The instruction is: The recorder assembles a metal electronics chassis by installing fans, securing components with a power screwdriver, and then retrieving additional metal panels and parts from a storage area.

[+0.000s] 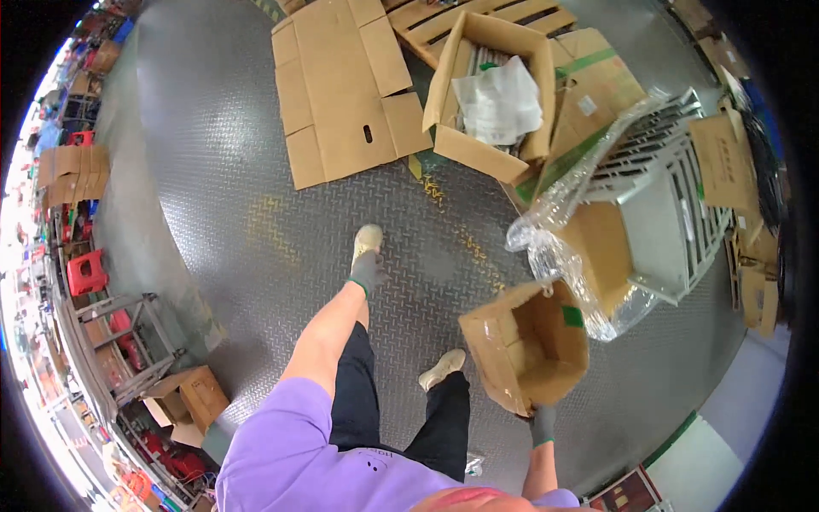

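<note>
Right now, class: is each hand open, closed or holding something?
Left hand: nothing visible in it; open or closed unclear.
Right hand: closed, holding the cardboard box.

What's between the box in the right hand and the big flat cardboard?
In the head view, grey patterned floor with worn yellow marks lies between the box in the right hand and the flat cardboard.

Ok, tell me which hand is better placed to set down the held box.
Probably the right hand: it grips the held box at the near edge; the left hand is apart from it.
</note>
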Action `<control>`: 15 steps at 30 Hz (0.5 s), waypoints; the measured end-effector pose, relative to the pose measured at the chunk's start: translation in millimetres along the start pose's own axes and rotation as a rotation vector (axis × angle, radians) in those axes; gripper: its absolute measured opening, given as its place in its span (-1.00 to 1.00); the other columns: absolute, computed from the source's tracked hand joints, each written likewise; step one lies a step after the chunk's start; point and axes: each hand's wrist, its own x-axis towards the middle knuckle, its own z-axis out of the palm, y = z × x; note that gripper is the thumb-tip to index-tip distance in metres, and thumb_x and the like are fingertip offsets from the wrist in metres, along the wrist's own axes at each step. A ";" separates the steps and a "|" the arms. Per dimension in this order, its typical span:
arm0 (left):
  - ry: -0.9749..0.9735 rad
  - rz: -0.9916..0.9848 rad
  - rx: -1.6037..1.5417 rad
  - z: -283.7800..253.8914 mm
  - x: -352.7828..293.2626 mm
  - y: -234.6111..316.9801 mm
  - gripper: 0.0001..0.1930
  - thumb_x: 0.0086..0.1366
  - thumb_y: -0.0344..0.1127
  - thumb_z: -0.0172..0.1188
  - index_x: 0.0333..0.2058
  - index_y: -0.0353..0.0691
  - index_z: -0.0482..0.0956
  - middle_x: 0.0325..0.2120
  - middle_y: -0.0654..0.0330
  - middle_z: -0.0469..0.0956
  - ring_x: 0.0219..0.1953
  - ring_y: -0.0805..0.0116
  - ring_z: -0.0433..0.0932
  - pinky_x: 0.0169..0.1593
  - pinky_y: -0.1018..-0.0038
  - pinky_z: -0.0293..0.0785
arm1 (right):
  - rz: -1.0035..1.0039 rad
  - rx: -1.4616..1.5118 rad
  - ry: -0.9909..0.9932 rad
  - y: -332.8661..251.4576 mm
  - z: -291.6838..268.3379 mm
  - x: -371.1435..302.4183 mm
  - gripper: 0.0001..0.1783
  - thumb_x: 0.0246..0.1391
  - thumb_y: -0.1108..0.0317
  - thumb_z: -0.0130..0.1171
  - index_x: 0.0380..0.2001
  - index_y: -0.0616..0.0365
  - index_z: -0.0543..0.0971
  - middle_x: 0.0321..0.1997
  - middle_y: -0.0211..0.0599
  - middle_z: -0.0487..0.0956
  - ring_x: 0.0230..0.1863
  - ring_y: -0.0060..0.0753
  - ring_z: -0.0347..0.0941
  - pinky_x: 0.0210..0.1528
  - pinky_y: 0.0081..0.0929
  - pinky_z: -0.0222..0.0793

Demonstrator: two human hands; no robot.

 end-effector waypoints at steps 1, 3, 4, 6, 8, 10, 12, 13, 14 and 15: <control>0.010 -0.020 0.005 -8.0 28.7 14.0 -0.74 0.21 -0.11 0.05 -0.20 -0.11 0.41 -0.25 0.19 0.43 -0.20 0.23 0.39 -0.20 -0.02 0.42 | 0.172 -0.010 0.020 -21.0 17.0 -7.4 -0.54 -0.06 0.32 -0.07 -0.04 0.28 0.33 -0.18 -0.02 0.48 -0.31 -0.03 0.51 -0.40 -0.02 0.54; 0.157 0.097 -0.217 -3.3 85.1 47.5 -0.70 0.23 -0.03 -0.01 -0.25 -0.13 0.42 -0.34 0.21 0.46 -0.18 0.21 0.40 -0.21 -0.02 0.41 | 0.342 -0.015 0.092 -51.2 55.3 -18.9 -0.52 -0.07 0.30 -0.08 -0.04 0.30 0.32 -0.16 -0.03 0.47 -0.30 -0.05 0.51 -0.39 -0.04 0.54; 0.152 0.071 -0.212 -5.2 115.0 63.0 -0.70 0.23 -0.03 -0.01 -0.25 -0.13 0.42 -0.34 0.21 0.46 -0.18 0.21 0.40 -0.21 -0.02 0.41 | 0.339 0.022 0.114 -45.7 55.3 -15.7 -0.52 -0.07 0.30 -0.09 -0.05 0.31 0.32 -0.17 -0.04 0.47 -0.29 -0.07 0.51 -0.40 -0.08 0.55; -0.057 0.112 -0.483 -13.4 174.6 101.2 -0.59 0.24 0.05 -0.07 -0.12 -0.14 0.40 -0.18 0.14 0.43 -0.09 0.17 0.37 -0.12 0.01 0.37 | 0.342 0.051 0.147 -43.4 71.6 -4.2 -0.52 -0.08 0.30 -0.10 -0.06 0.32 0.33 -0.18 -0.06 0.48 -0.28 -0.09 0.51 -0.42 -0.12 0.55; -0.161 0.083 -0.639 -17.6 229.8 129.5 -0.53 0.24 0.03 -0.07 -0.05 -0.22 0.33 -0.04 0.04 0.33 0.01 0.09 0.29 0.00 0.02 0.27 | 0.373 0.065 0.252 -55.7 106.9 -9.4 -0.54 -0.08 0.31 -0.11 -0.07 0.29 0.34 -0.19 -0.07 0.49 -0.28 -0.13 0.52 -0.42 -0.15 0.56; -0.013 0.138 -0.632 -4.0 268.6 155.3 -0.52 0.24 0.03 -0.08 -0.02 -0.21 0.31 0.02 0.05 0.28 0.06 0.08 0.24 0.04 -0.02 0.20 | 0.359 0.066 0.336 -58.4 126.2 -5.1 -0.59 -0.12 0.38 -0.07 -0.13 0.26 0.39 -0.24 -0.13 0.50 -0.35 -0.18 0.51 -0.43 -0.30 0.54; -0.109 0.144 -0.649 2.7 291.1 181.3 -0.57 0.25 -0.01 -0.08 -0.05 -0.20 0.31 -0.05 0.07 0.30 0.01 0.10 0.25 0.02 0.02 0.22 | 0.296 -0.029 0.382 -73.9 151.7 -1.7 -0.65 -0.20 0.46 0.02 -0.22 0.23 0.44 -0.30 -0.27 0.48 -0.37 -0.29 0.47 -0.37 -0.42 0.47; -0.112 0.122 -0.661 10.0 298.9 191.4 -0.57 0.25 -0.01 -0.08 -0.05 -0.20 0.31 -0.05 0.07 0.30 0.01 0.10 0.25 0.02 0.02 0.22 | 0.261 -0.073 0.401 -82.2 159.9 0.9 -0.67 -0.24 0.50 0.07 -0.26 0.21 0.46 -0.34 -0.33 0.48 -0.38 -0.35 0.45 -0.34 -0.48 0.44; -0.020 0.175 -0.759 17.9 303.5 201.9 -0.62 0.25 -0.05 -0.07 -0.09 -0.19 0.33 -0.11 0.08 0.31 -0.04 0.12 0.26 -0.03 0.06 0.27 | 0.254 -0.089 0.416 -83.4 155.1 8.3 -0.67 -0.24 0.50 0.07 -0.26 0.21 0.46 -0.34 -0.33 0.48 -0.38 -0.35 0.45 -0.34 -0.48 0.44; 0.076 0.236 -0.856 19.2 304.8 210.8 -0.67 0.25 -0.09 -0.06 -0.13 -0.17 0.35 -0.16 0.09 0.32 -0.08 0.15 0.27 -0.09 0.10 0.32 | 0.225 -0.166 0.376 -80.2 144.6 16.5 -0.67 -0.24 0.49 0.07 -0.27 0.21 0.46 -0.33 -0.35 0.48 -0.35 -0.37 0.45 -0.31 -0.46 0.44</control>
